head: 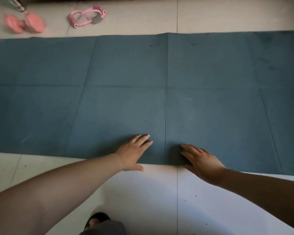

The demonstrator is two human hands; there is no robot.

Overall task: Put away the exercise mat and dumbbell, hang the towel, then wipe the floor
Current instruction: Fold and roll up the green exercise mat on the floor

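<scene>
With the mat [143, 92] lying flat on the floor [159, 192], both hands, left [132, 154] and right [202, 161], are pressing its near edge with straight fingers; lift both sides evenly along the centre crease.

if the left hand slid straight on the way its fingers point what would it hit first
Nothing solid, it seems: the left hand would slide up-right over the flat teal exercise mat, crossing its fold crease first.
</scene>
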